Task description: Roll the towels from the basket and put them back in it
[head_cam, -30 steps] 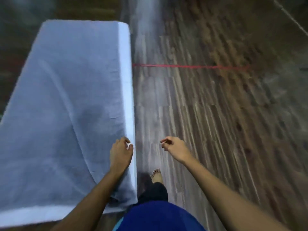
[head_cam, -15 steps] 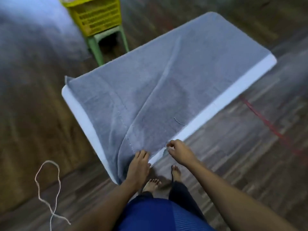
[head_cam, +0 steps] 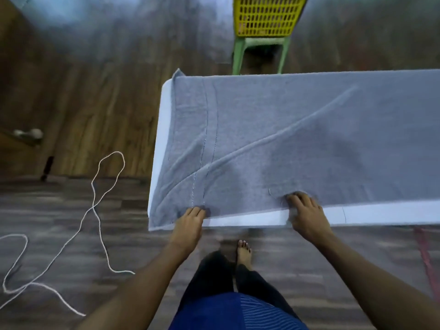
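On my feed the wooden floor [head_cam: 83, 103] around the work was cluttered: a white cord [head_cam: 95, 210] lay in loose loops to the left of the table [head_cam: 250, 219], a small dark object [head_cam: 46, 167] sat further left, and a red strip [head_cam: 426, 258] ran along the boards at the right edge. Nothing lay between the hands and the cloth. One bare foot [head_cam: 244, 252] showed just under the table's near edge.

The grey towel [head_cam: 297, 144] was spread flat over the white table and covered nearly all of it, with a long diagonal crease across it and one corner turned up at the far left. A bare white strip of table showed along the near side and the left end.

I saw the left hand [head_cam: 189, 225] at the towel's near edge by the stitched band, fingers close together and curled onto the hem. The right hand [head_cam: 307, 215] was further along the same edge, blurred, fingers bent down and clamped on the cloth while the thumb side hung over the table rim.

Beyond the table stood the yellow mesh basket [head_cam: 266, 17] on a green stool [head_cam: 262, 48] — well apart from the hands. Its top was cut off, and I could not tell what it held
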Demonstrator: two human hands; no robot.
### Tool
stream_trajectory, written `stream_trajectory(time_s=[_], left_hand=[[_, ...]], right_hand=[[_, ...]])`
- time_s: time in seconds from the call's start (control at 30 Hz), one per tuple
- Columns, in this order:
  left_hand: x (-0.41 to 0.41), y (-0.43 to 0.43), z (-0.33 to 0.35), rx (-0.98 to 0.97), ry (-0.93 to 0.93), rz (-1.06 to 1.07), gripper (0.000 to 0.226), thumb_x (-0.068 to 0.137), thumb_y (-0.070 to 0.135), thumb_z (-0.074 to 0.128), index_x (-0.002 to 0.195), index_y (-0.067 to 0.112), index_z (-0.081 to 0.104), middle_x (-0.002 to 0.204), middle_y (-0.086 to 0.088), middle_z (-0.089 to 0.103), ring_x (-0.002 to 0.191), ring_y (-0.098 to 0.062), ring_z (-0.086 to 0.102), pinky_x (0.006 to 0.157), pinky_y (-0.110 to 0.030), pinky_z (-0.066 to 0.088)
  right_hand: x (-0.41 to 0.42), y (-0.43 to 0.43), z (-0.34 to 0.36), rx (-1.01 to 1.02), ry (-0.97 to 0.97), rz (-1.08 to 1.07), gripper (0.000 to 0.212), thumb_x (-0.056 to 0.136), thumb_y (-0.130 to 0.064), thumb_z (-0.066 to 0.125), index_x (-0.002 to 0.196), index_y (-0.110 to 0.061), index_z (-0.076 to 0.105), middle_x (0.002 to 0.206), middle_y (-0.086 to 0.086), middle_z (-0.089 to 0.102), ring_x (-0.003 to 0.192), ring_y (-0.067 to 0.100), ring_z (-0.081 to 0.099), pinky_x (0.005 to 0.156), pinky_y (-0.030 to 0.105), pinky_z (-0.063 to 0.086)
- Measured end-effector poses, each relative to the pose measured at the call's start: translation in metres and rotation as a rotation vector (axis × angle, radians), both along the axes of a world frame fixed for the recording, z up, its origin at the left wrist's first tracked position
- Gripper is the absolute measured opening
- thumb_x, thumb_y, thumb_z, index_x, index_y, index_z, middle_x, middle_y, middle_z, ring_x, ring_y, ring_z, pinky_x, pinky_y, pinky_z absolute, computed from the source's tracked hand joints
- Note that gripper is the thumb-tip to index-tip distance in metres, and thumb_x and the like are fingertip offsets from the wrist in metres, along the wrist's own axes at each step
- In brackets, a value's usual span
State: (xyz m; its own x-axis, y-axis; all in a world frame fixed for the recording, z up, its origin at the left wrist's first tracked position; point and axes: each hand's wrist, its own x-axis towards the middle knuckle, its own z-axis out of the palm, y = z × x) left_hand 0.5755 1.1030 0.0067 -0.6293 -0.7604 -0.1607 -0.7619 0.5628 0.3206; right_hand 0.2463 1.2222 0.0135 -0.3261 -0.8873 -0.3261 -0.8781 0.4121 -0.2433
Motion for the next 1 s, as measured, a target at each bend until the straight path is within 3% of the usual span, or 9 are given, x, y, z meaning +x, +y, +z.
stream_trajectory(time_s=[0.13, 0.3, 0.5, 0.77, 0.87, 1.0], left_hand=[[0.005, 0.022, -0.005, 0.046, 0.031, -0.007, 0.033, 0.058, -0.011, 0.073, 0.084, 0.008, 0.066, 0.087, -0.006, 0.066, 0.078, -0.026, 0.065, 0.057, -0.03, 0.053], [0.02, 0.041, -0.009, 0.08, 0.04, -0.004, 0.032, 0.058, -0.008, 0.073, 0.08, 0.015, 0.068, 0.089, -0.001, 0.066, 0.078, -0.021, 0.064, 0.064, -0.027, 0.052], [0.02, 0.039, -0.01, 0.062, 0.002, 0.053, 0.029, 0.061, -0.005, 0.074, 0.078, 0.017, 0.067, 0.084, -0.001, 0.066, 0.075, -0.024, 0.064, 0.064, -0.032, 0.052], [0.014, 0.04, -0.005, 0.048, -0.027, 0.118, 0.026, 0.064, -0.007, 0.069, 0.078, 0.014, 0.066, 0.082, -0.003, 0.067, 0.078, -0.028, 0.063, 0.068, -0.037, 0.052], [0.01, 0.043, -0.002, 0.046, -0.025, 0.125, 0.024, 0.067, -0.008, 0.069, 0.078, 0.013, 0.066, 0.081, -0.005, 0.066, 0.077, -0.029, 0.062, 0.068, -0.038, 0.05], [0.009, 0.045, 0.002, 0.053, -0.052, 0.12, 0.024, 0.069, -0.008, 0.066, 0.08, 0.013, 0.066, 0.083, -0.004, 0.065, 0.079, -0.029, 0.061, 0.07, -0.04, 0.05]], right_hand=[[-0.016, 0.001, -0.003, 0.02, 0.007, 0.075, 0.068, 0.068, -0.004, 0.065, 0.133, -0.017, 0.05, 0.139, 0.01, 0.045, 0.125, 0.038, 0.043, 0.103, 0.049, 0.038], [-0.022, 0.006, -0.006, 0.03, -0.002, 0.182, 0.066, 0.071, 0.002, 0.06, 0.133, -0.017, 0.049, 0.136, 0.008, 0.044, 0.117, 0.035, 0.044, 0.096, 0.048, 0.046], [-0.032, 0.022, -0.01, 0.022, -0.043, 0.289, 0.073, 0.071, -0.015, 0.079, 0.137, -0.019, 0.048, 0.137, 0.004, 0.043, 0.119, 0.03, 0.043, 0.097, 0.043, 0.047], [-0.019, 0.041, -0.015, -0.219, -0.011, 0.226, 0.039, 0.075, -0.002, 0.077, 0.112, -0.009, 0.066, 0.109, 0.005, 0.066, 0.1, 0.027, 0.059, 0.08, 0.037, 0.053], [-0.022, 0.042, -0.014, -0.213, -0.003, 0.18, 0.027, 0.08, 0.003, 0.069, 0.104, -0.01, 0.069, 0.101, 0.005, 0.069, 0.093, 0.025, 0.061, 0.071, 0.032, 0.05], [-0.013, 0.047, -0.009, -0.18, -0.018, 0.119, 0.013, 0.085, -0.001, 0.062, 0.095, -0.008, 0.067, 0.094, 0.008, 0.067, 0.089, 0.029, 0.06, 0.072, 0.034, 0.047]])
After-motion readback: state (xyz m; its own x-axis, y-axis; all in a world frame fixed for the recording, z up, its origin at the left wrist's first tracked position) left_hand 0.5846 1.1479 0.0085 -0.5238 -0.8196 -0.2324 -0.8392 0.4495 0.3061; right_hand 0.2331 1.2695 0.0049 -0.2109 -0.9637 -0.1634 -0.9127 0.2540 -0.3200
